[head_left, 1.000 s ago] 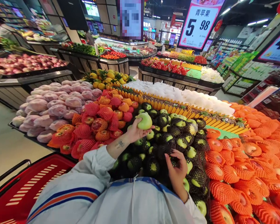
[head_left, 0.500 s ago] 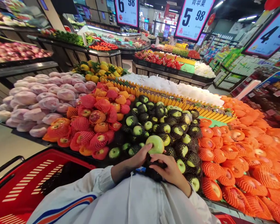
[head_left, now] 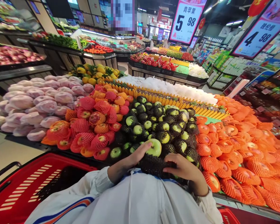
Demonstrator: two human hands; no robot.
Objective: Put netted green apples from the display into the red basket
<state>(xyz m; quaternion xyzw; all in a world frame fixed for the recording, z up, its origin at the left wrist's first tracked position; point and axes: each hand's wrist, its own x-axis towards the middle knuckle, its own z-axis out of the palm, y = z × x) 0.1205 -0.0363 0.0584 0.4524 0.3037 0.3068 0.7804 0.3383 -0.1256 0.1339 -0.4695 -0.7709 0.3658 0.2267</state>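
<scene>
The person's left grip (head_left: 138,155) is holding a bare green apple (head_left: 154,147), the thumb pressing on its upper left side while the other fingers are staying hidden. The right grip (head_left: 186,166) is pinching the right end of a black mesh sleeve (head_left: 152,165) between curled fingers and thumb. The apple is sitting just past the sleeve, in front of the person's pale jacket (head_left: 144,202); whether its underside is touching the mesh, one cannot tell.

Beyond both hands, green apples in black netting (head_left: 138,129) are lying heaped on the display bench (head_left: 266,209). Apples in red and orange nets (head_left: 81,125) are piling up to their left, and fruit in orange nets (head_left: 235,163) is spreading to their right. Farther left, pale pink wrapped fruit (head_left: 46,105) is filling the corner. A yellow fence strip (head_left: 165,99) is running behind the green apples, with white wrapped goods (head_left: 154,83) lying past it. A red basket (head_left: 67,160) is standing at the person's left, and a sign (head_left: 186,22) reading 5.98 is hanging overhead.
</scene>
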